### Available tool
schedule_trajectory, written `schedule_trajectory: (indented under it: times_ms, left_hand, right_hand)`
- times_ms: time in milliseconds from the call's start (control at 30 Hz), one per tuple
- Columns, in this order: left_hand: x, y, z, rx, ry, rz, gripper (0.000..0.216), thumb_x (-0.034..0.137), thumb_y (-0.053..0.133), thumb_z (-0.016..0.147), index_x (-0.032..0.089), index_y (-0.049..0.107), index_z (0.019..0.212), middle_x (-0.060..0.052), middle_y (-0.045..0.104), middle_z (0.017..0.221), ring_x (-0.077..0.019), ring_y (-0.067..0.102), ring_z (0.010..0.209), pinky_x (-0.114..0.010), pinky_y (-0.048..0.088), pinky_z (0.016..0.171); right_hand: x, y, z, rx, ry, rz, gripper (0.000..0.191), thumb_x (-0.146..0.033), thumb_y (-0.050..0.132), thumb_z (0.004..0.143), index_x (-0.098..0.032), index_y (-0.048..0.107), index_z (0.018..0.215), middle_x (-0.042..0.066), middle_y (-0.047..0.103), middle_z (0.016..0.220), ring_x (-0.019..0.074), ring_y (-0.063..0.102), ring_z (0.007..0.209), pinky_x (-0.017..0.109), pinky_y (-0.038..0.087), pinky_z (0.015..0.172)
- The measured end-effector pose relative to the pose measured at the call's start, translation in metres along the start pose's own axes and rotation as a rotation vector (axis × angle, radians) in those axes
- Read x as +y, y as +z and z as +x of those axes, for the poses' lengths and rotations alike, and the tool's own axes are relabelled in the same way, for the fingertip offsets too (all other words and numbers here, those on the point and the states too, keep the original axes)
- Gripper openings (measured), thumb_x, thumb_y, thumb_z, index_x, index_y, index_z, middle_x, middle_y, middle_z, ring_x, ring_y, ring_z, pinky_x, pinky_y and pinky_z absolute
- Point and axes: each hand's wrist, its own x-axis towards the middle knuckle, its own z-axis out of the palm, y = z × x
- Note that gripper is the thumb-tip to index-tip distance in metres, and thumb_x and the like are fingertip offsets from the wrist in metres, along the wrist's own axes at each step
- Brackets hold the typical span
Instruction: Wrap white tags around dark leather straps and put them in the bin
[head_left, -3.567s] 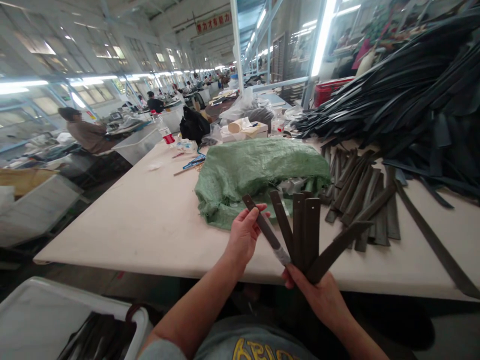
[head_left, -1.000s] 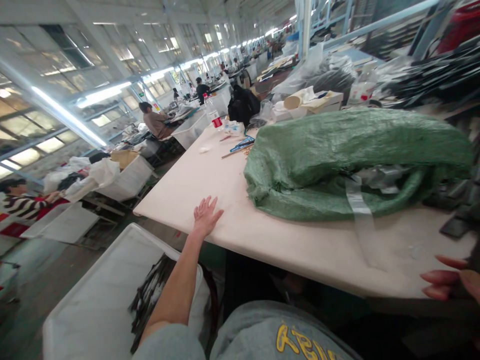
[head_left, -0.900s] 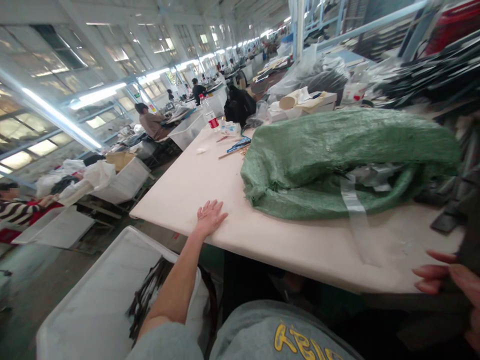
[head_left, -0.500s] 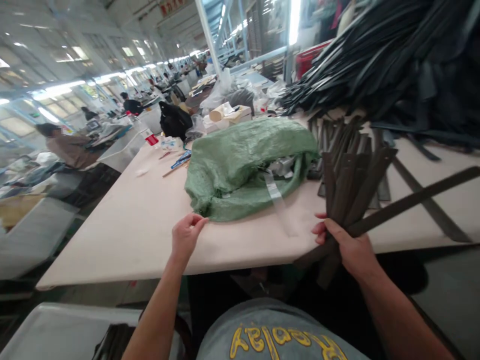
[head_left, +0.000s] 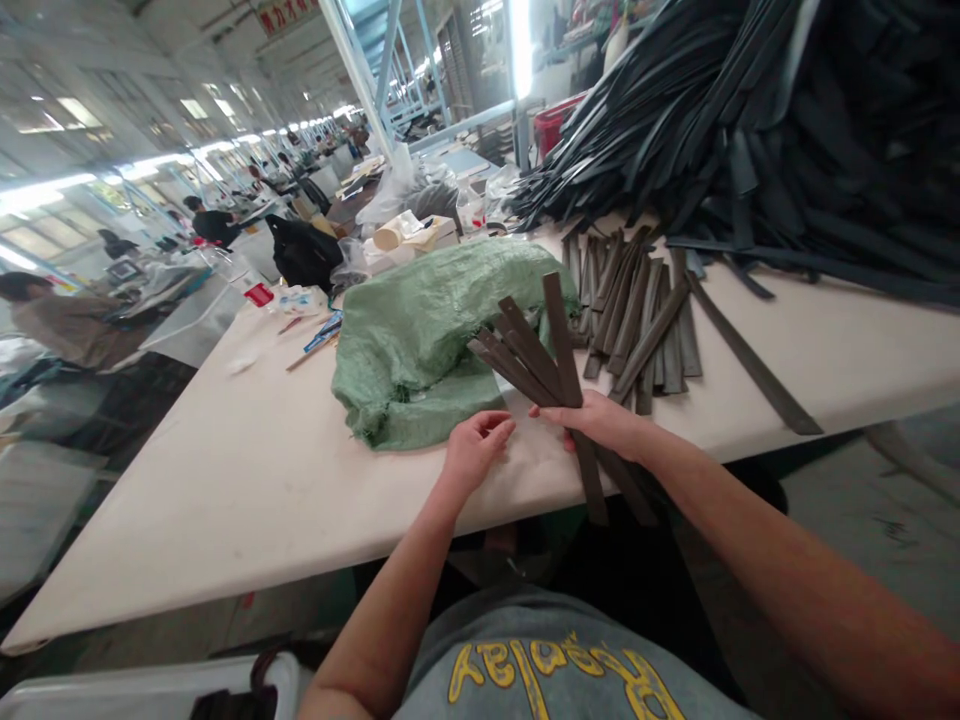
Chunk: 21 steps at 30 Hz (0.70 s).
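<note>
My right hand (head_left: 600,422) is closed around a fanned handful of dark brown strips (head_left: 551,375). Their upper ends spread in front of the green woven sack (head_left: 442,300), and their lower ends hang past the table edge. Close by on the left, my left hand (head_left: 478,448) hovers at the sack's front side, fingers loosely bent and apart, with nothing visible in them. The sack lies crumpled on the pale table (head_left: 285,480). More brown strips (head_left: 637,310) lie in a loose pile behind my right hand. One single strip (head_left: 757,355) rests apart, farther right.
A large heap of black strips (head_left: 720,130) covers the table's back right. Beyond the sack are a box (head_left: 412,240), a black bag (head_left: 304,250) and a bottle with a red label (head_left: 259,293). At lower left is a white bin (head_left: 150,690). People sit at work farther left.
My left hand has left the sack's corner and moved right. My right hand has brought the brown strips leftward, closer to it; one strip no longer juts out to the right. The view has shifted right.
</note>
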Motion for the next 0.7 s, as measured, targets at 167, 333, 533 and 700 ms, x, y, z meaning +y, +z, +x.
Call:
schedule_trajectory:
  times_ms: [167,333,533,700]
  left_hand:
    - [-0.002,-0.004,0.002,-0.048,-0.208,-0.253,0.048,0.040,0.077,0.068,0.013,0.067,0.106,-0.007,0.071,0.082,-0.0130,0.065,0.060,-0.022,0.048,0.052]
    - [0.007,0.001,0.003,-0.170,-0.271,-0.341,0.047,0.043,0.082,0.063,0.011,0.070,0.095,-0.008,0.070,0.075,-0.0131,0.064,0.058,-0.022,0.049,0.052]
    - [0.014,0.014,0.003,-0.234,-0.261,-0.356,0.039,0.046,0.082,0.060,0.013,0.072,0.077,-0.008,0.070,0.072,-0.0128,0.063,0.060,-0.023,0.047,0.058]
    - [0.017,0.012,0.007,-0.186,-0.272,-0.533,0.049,0.047,0.089,0.047,0.012,0.070,0.075,-0.005,0.069,0.074,-0.0115,0.060,0.064,-0.025,0.049,0.068]
  right_hand:
    - [-0.013,0.012,0.028,-0.019,0.029,-0.002,0.026,-0.039,0.074,0.069,-0.015,0.072,0.075,0.001,0.056,0.046,0.0132,0.049,0.041,0.022,0.034,0.039]
    - [-0.019,0.021,0.032,0.013,-0.007,0.013,0.025,-0.040,0.073,0.070,-0.017,0.071,0.076,0.001,0.058,0.049,0.0133,0.050,0.042,0.022,0.034,0.040]
    - [-0.031,0.022,0.021,0.080,-0.031,-0.034,0.022,-0.035,0.069,0.075,-0.015,0.072,0.082,0.000,0.056,0.045,0.0128,0.049,0.041,0.022,0.032,0.040]
    - [-0.027,0.010,-0.015,0.194,-0.154,-0.156,0.039,-0.047,0.062,0.084,-0.013,0.073,0.098,0.001,0.060,0.049,0.0136,0.052,0.042,0.022,0.036,0.042]
